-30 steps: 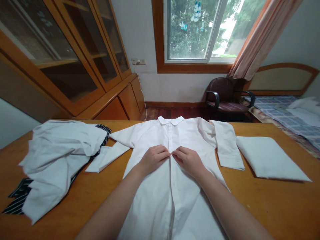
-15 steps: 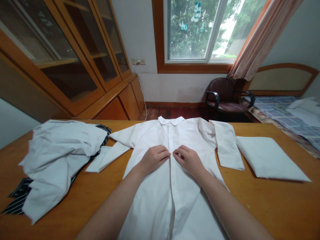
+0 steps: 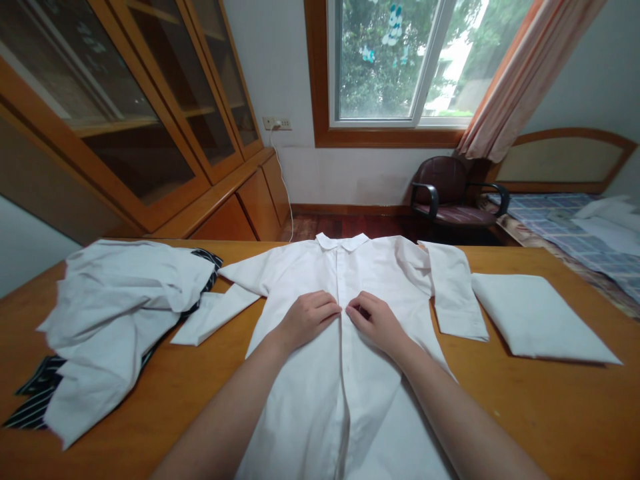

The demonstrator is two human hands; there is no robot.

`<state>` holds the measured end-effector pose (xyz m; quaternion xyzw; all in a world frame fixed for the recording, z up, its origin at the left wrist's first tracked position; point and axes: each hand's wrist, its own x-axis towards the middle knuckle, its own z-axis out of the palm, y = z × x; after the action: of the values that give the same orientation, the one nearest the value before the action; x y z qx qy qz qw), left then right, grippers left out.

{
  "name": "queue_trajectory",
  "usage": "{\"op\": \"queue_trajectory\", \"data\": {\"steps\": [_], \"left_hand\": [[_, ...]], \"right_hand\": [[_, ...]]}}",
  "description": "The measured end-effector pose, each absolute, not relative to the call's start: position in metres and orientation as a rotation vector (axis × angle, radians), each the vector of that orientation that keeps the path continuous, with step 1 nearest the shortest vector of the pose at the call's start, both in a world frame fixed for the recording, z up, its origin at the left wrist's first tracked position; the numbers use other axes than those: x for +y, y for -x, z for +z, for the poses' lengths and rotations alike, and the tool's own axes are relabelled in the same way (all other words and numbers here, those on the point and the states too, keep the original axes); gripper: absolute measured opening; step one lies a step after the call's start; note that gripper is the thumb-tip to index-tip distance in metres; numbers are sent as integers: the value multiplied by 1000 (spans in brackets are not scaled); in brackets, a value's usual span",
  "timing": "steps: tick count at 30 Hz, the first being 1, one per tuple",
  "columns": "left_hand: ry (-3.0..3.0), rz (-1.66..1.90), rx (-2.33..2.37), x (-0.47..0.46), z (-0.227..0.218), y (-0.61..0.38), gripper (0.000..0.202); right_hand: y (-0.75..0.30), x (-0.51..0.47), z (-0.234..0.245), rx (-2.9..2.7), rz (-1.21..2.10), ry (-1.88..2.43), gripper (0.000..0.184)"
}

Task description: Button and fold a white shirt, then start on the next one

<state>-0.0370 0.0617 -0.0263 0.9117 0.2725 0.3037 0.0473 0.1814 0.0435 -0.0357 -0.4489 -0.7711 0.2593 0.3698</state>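
A white collared shirt (image 3: 300, 393) lies front up on the wooden table, its collar toward the far edge and its sleeves out to the sides. Above the gap in the lower front, my left hand (image 3: 311, 316) pinches the edge of the button placket. Facing it, my right hand (image 3: 373, 319) is closed on the opposite placket edge, thumb and finger together. The fingertips of both hands nearly meet at the shirt's midline. Any button between them is too small to make out. Below the hands the two front edges hang slightly apart.
To the left sits a heap of white clothing (image 3: 130, 287) with black striped fabric (image 3: 37, 393) under it. A folded white garment (image 3: 540, 317) rests on the table (image 3: 560, 413) at the right. Beyond stand a chair (image 3: 445, 190), a bed (image 3: 555, 220) and a glass-door cabinet (image 3: 200, 167).
The fingers of my right hand have shifted very slightly at the placket. My left hand and the shirt look the same.
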Motion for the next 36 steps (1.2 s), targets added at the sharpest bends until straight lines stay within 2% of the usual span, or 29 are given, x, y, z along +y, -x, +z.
{"op": "queue_trajectory", "data": {"steps": [12, 23, 36], "left_hand": [[-2871, 885, 809, 64, -29, 36, 20], [-3042, 830, 772, 63, -25, 33, 25], [-2898, 867, 787, 62, -26, 32, 19]], "right_hand": [[-176, 49, -31, -1913, 886, 1306, 18], [-170, 59, -43, -2043, 846, 1346, 27], [-172, 57, -39, -2008, 948, 1337, 25]]}}
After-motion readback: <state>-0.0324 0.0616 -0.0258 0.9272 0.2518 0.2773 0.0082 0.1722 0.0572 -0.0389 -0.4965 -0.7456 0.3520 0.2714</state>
